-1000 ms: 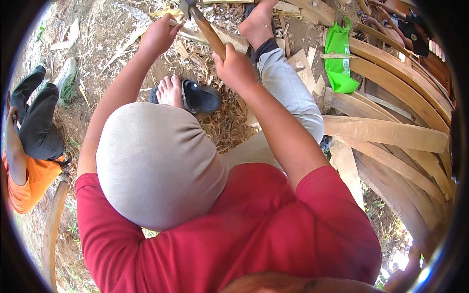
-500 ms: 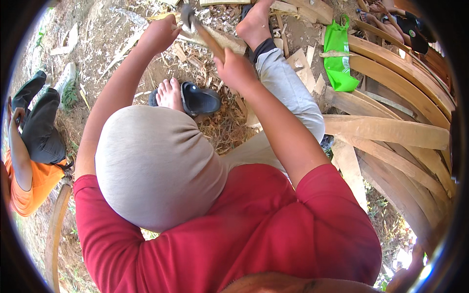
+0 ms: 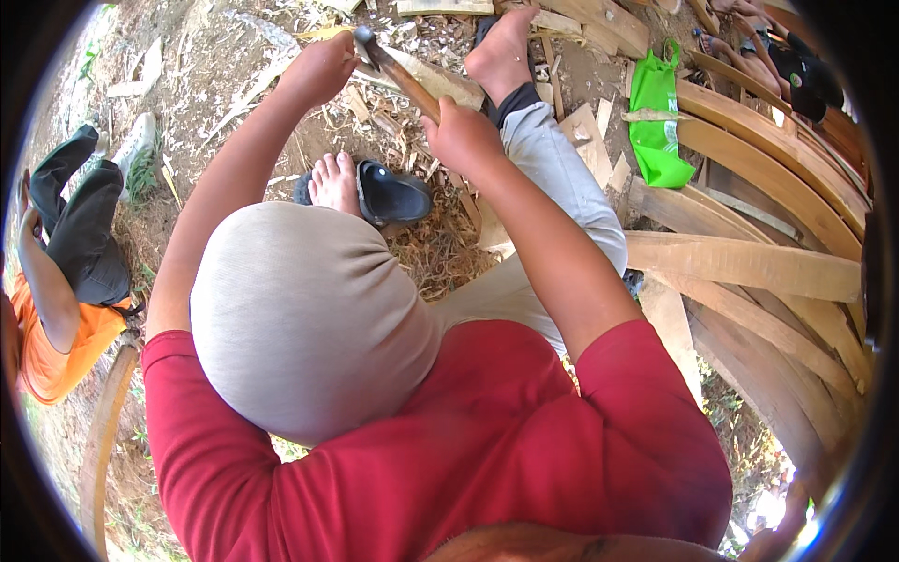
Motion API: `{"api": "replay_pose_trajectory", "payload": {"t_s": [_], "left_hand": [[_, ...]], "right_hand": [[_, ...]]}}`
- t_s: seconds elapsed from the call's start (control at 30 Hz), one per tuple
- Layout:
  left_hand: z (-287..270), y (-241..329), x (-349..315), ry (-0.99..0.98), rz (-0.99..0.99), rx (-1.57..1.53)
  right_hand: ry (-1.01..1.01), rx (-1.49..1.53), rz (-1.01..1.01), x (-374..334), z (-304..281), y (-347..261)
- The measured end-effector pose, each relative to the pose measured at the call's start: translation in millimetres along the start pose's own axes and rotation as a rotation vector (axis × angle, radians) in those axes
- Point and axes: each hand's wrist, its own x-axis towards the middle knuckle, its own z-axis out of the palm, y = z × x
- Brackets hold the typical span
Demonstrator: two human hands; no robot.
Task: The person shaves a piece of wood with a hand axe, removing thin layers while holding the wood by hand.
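Note:
My right hand (image 3: 465,136) is closed round the wooden handle of a hammer (image 3: 407,84), whose dark metal head points up and left. That head is close beside my left hand (image 3: 321,70), and I cannot tell whether they touch. My left hand is a fist; what it grips is hidden, though a yellow strip (image 3: 323,33) shows just beyond it. Beneath the hammer handle a pale length of wood (image 3: 435,80) lies on the ground. My bent left knee (image 3: 309,318) in beige trousers rises between my arms, with my bare left foot (image 3: 334,183) below it.
A black clog (image 3: 398,194) lies beside my left foot. Wood shavings (image 3: 253,94) litter the ground. Curved planks (image 3: 749,260) are piled at the right, near a green bag (image 3: 657,117). A person in orange (image 3: 75,337) sits at the left; another person (image 3: 796,75) is at the far right.
The hammer head has come slightly closer to my left fist. The whole view has shifted a little, so things appear lower and farther right. Both hands keep their grips.

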Motion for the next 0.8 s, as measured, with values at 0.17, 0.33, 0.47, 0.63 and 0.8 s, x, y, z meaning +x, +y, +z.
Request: {"api": "replay_pose_trajectory", "payload": {"t_s": [0.17, 0.33, 0.47, 0.63, 0.8], "left_hand": [[1, -6, 2, 0.074, 0.036, 0.007], [-2, -10, 6, 0.001, -0.045, -0.008], [-1, -12, 8, 0.092, 0.048, 0.002], [-2, -6, 5, 0.020, -0.036, -0.010], [1, -11, 3, 0.069, 0.004, 0.000]], "right_hand": [[0.092, 0.069, -0.049, -2, -5, -13], [0.026, 0.051, 0.014, 3, 5, -5], [0.082, 0.113, -0.015, -5, -9, -18], [0.022, 0.014, 0.026, -3, 2, -9], [0.127, 0.131, 0.018, -9, -4, -15]]}}
